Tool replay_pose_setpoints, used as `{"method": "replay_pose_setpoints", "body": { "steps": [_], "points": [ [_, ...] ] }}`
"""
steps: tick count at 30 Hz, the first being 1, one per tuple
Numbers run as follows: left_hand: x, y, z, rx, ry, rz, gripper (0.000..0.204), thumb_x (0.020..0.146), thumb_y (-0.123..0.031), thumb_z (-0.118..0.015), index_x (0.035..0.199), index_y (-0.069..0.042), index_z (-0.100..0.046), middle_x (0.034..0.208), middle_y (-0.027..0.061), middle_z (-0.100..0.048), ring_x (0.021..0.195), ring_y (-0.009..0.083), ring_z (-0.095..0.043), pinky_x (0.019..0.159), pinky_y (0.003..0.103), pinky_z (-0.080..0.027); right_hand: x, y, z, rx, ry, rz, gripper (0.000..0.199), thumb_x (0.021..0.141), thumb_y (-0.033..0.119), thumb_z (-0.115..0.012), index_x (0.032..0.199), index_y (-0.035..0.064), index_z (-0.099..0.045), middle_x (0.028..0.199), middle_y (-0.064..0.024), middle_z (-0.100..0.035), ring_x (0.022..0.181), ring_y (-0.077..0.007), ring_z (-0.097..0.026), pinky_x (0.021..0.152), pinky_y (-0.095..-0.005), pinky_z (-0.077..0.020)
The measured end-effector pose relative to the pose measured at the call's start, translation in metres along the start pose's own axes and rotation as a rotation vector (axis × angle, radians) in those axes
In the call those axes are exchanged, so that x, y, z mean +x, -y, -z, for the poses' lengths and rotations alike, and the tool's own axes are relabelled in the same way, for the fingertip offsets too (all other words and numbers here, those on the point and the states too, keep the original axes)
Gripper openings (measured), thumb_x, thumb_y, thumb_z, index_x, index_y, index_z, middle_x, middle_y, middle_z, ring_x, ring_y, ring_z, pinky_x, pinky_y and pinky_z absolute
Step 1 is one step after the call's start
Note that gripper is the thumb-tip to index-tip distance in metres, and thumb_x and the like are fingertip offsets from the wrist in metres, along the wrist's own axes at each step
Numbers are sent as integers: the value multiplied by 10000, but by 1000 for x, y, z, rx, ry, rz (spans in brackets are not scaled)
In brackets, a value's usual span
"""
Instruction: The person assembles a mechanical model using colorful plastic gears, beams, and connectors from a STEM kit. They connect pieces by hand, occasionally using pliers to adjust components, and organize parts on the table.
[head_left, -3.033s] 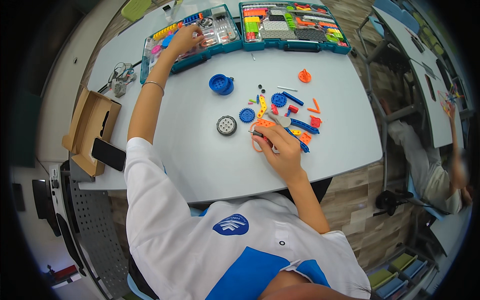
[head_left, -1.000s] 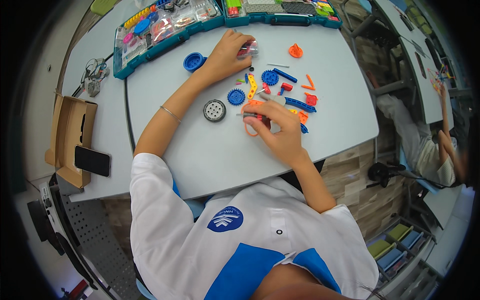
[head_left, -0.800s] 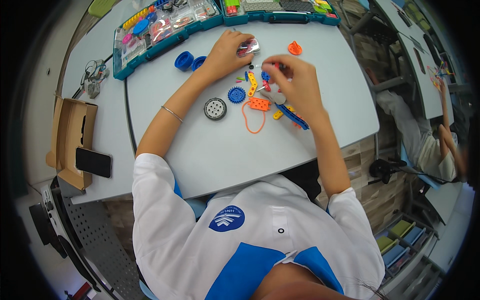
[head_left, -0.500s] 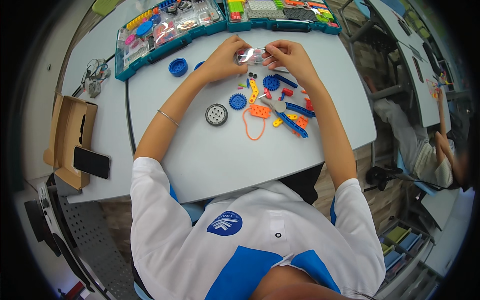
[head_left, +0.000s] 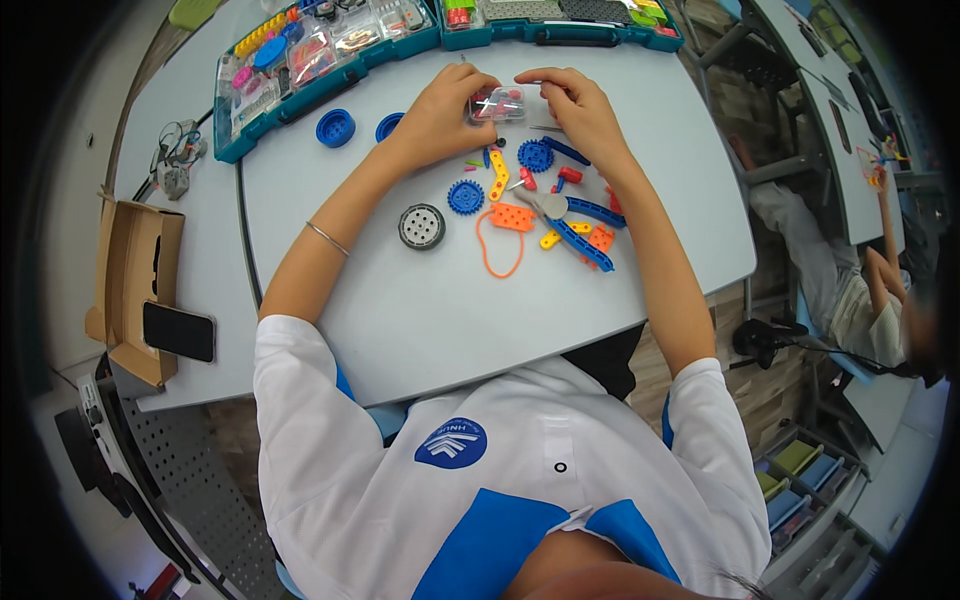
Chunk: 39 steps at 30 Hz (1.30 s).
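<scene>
A small clear plastic box (head_left: 507, 104) with red and pink pieces inside stands at the far middle of the table. My left hand (head_left: 440, 118) grips its left end between thumb and fingers. Just to the right, my right hand (head_left: 585, 115) is apart from the box, index finger stretched toward it and nothing visible in the fingers. Nearer me lie blue gears (head_left: 466, 197), a yellow angled beam (head_left: 499, 176), an orange block (head_left: 512, 217) with an orange cord loop (head_left: 485, 262), grey-headed pliers (head_left: 552, 205) with blue handles, and a grey wheel (head_left: 422, 227).
Two teal-edged parts cases (head_left: 345, 75) stand along the far edge. Blue round cups (head_left: 335, 128) sit left of my left hand. On the left table are a cardboard box (head_left: 145, 285), a black phone (head_left: 179, 331) and a wired grey device (head_left: 175, 175). Another person sits at the right.
My right hand has let go of the clear box and drawn slightly away, its index finger now extended. My left hand keeps its hold. The view has shifted slightly.
</scene>
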<state>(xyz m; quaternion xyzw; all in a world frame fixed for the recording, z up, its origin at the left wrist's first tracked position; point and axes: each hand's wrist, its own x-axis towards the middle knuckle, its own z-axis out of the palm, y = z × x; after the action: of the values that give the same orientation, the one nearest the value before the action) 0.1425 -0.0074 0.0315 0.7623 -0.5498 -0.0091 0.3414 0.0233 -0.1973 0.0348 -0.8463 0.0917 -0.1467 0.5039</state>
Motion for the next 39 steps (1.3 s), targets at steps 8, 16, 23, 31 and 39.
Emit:
{"method": "replay_pose_setpoints", "body": {
  "steps": [8, 16, 23, 31, 39],
  "points": [
    [0, 12, -2, -55, -15, 11, 532, 731, -140, -754, 1227, -41, -590, 1044, 112, -613, 975, 236, -619, 902, 346, -507, -7, 1, -9, -257, 69, 181, 413, 905, 272, -654, 1271, 85, -618, 1091, -119, -486, 994, -225, -565, 828, -325, -479],
    [3, 11, -1, -190, -11, 10, 643, 718, -116, -785, 1291, -53, -500, 1042, 120, -668, 981, 226, -653, 901, 335, -518, -2, 2, -9, -405, 188, 198, 544, 849, 310, -754, 1307, 80, -570, 1122, -154, -492, 1032, -302, -568, 875, -396, -492],
    [5, 9, -4, -171, -37, 36, 602, 702, -101, -775, 1247, -45, -527, 1032, 101, -672, 981, 218, -654, 882, 329, -516, 3, -3, -18, -745, 125, 485, 410, 884, 252, -686, 1198, 2, -602, 1079, -146, -531, 967, -280, -590, 842, -375, -501],
    [6, 12, -5, -136, -36, 25, 606, 659, -113, -791, 1207, -37, -545, 1037, 108, -672, 973, 223, -655, 881, 329, -513, 20, 14, -35, -1281, 187, 760, 187, 761, 199, -678, 818, 24, -707, 862, -127, -616, 815, -250, -637, 661, -348, -534],
    [8, 9, -3, -131, 22, 58, 629, 681, -143, -822, 1225, -49, -523, 1097, 121, -668, 1013, 228, -648, 926, 344, -516, 30, 36, -23, -1284, 432, 636, 227, 841, 224, -652, 869, 5, -710, 883, -152, -647, 789, -271, -661, 705, -363, -537]
  ]
}}
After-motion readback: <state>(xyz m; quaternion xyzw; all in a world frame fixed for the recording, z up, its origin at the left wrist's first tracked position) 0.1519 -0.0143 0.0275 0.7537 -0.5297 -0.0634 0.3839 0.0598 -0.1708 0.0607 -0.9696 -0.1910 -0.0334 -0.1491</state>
